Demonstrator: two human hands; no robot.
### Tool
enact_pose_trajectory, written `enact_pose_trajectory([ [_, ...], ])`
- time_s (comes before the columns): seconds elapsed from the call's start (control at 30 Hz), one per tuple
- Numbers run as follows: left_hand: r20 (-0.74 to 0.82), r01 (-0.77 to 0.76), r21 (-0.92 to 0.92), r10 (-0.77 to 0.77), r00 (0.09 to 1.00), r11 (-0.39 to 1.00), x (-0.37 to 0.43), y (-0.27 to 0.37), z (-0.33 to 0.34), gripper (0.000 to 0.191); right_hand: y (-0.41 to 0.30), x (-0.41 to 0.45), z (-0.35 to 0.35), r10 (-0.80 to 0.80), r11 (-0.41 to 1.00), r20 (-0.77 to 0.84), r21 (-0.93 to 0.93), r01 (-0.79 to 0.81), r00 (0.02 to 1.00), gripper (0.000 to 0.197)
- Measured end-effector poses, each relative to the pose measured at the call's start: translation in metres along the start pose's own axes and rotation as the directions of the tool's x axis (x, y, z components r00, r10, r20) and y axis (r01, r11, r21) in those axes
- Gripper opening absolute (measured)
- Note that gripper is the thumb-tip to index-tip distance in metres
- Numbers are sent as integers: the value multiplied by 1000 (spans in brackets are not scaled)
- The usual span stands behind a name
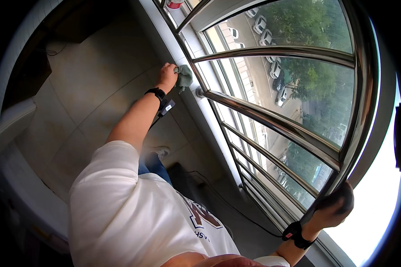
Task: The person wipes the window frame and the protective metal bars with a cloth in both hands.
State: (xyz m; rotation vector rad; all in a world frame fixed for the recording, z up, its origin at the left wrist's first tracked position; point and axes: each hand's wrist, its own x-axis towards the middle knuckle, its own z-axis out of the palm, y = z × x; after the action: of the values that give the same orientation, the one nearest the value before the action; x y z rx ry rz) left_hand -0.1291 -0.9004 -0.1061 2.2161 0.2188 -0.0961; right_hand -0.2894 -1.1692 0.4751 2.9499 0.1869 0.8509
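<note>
My left hand reaches forward and grips a bunched grey-green cloth. The cloth rests on the white tiled ledge beside the foot of the metal railing. Over at the right, my right hand is closed around the thick polished handrail. Dark shading there hides part of its fingers. A black band with a small sensor box is strapped on my left wrist. Another black band is on the right wrist.
A black cable runs from the right wrist past my body. Behind the bars is window glass, with parked cars and trees far below. A bottle with a red label stands on the ledge. Dark furniture borders the tiled floor.
</note>
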Motion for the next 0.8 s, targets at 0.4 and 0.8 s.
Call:
enact_pose_trajectory([
  [0.4,71,-418,141,412,908,897,-7,13,-54,61,-7,12,3,214,971,45,-123,-207,976,26],
  [0.8,-538,347,24,-281,795,937,187,-57,-159,49,-5,2,-2,274,949,2,-165,-270,962,30],
])
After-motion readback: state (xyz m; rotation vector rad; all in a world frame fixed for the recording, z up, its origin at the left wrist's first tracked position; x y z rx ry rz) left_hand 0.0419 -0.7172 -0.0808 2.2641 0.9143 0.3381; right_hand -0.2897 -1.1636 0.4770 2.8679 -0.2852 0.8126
